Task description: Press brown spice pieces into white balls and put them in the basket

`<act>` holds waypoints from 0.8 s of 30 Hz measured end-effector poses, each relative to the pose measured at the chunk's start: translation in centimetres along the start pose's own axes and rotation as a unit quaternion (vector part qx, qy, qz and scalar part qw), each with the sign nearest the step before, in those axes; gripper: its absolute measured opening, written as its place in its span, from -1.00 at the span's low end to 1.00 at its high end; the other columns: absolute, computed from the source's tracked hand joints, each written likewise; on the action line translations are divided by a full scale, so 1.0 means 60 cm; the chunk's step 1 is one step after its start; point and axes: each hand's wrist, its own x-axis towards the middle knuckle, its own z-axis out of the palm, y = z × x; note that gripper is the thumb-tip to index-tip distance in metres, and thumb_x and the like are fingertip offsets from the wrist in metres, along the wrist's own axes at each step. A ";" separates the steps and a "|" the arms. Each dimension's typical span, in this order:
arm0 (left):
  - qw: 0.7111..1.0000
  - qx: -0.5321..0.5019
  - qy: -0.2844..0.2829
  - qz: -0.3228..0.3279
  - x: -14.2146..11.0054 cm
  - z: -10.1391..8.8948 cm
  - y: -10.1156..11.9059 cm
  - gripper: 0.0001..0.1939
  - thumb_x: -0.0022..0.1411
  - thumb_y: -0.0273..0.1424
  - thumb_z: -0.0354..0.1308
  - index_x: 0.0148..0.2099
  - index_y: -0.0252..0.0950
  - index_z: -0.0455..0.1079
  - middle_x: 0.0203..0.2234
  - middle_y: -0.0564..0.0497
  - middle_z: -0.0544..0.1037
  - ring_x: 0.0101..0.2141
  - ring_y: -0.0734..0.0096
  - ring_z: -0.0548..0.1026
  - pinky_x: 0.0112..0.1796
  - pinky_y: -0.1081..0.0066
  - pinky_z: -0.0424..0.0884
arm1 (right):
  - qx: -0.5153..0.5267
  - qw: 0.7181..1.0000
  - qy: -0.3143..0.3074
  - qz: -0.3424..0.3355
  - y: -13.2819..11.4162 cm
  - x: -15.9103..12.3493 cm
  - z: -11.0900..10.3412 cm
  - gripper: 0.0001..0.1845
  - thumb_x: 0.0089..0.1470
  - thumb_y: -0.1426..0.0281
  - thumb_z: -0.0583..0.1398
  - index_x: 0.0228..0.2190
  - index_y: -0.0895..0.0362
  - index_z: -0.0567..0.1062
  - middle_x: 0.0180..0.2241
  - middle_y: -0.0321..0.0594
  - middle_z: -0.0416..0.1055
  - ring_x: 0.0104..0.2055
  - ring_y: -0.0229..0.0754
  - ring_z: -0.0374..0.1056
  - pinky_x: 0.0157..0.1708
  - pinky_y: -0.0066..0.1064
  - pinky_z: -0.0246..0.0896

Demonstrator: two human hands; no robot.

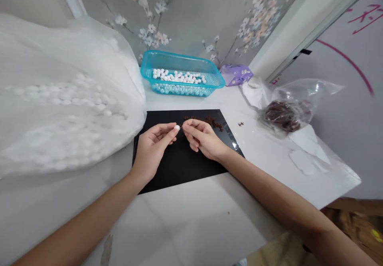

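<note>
Between the thumb and fingers of my left hand (157, 140) is a small white ball (177, 127). My right hand (202, 136) is pinched close to the ball's right side; a thin brown bit shows at its fingertips, too small to make out fully. Both hands are above a black mat (182, 166). Small reddish-brown branched pieces (213, 122) lie on the mat's far right part, behind my right hand.
A blue plastic basket (182, 60) with many white balls stands by the wall. At left bulges a large bag (68, 118) of white balls. To the right are a purple packet (237, 75), a clear bag of brown pieces (283, 114) and one loose brown piece (241, 124).
</note>
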 end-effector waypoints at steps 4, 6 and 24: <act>1.000 -0.003 0.002 -0.003 0.000 -0.001 -0.001 -0.75 -0.04 -0.27 0.34 -0.26 -0.22 0.54 -0.38 0.03 0.59 -0.40 0.48 0.48 -0.31 0.49 0.42 | -0.009 1.000 0.001 -0.004 0.001 0.000 -0.001 -0.75 -0.03 0.25 0.27 -0.46 0.17 0.38 -0.66 -0.51 0.15 -0.76 -0.53 -0.05 -0.82 -0.64 -0.04; 1.000 -0.005 0.003 -0.005 0.000 -0.002 -0.001 -0.76 -0.04 -0.28 0.35 -0.27 -0.22 0.55 -0.39 0.04 0.59 -0.41 0.49 0.47 -0.30 0.49 0.43 | -0.011 1.000 -0.001 -0.007 0.002 -0.001 -0.001 -0.75 -0.02 0.25 0.26 -0.45 0.17 0.38 -0.65 -0.51 0.15 -0.76 -0.53 -0.05 -0.81 -0.64 -0.04; 1.000 -0.026 -0.012 -0.008 -0.002 -0.003 -0.001 -0.76 -0.06 -0.28 0.36 -0.29 -0.24 0.56 -0.38 -0.01 0.63 -0.30 0.35 0.56 -0.11 0.35 0.43 | -0.017 1.000 0.002 -0.019 0.005 -0.003 -0.001 -0.75 -0.04 0.25 0.29 -0.45 0.17 0.39 -0.70 -0.54 0.08 -0.74 -0.53 -0.09 -0.80 -0.66 -0.02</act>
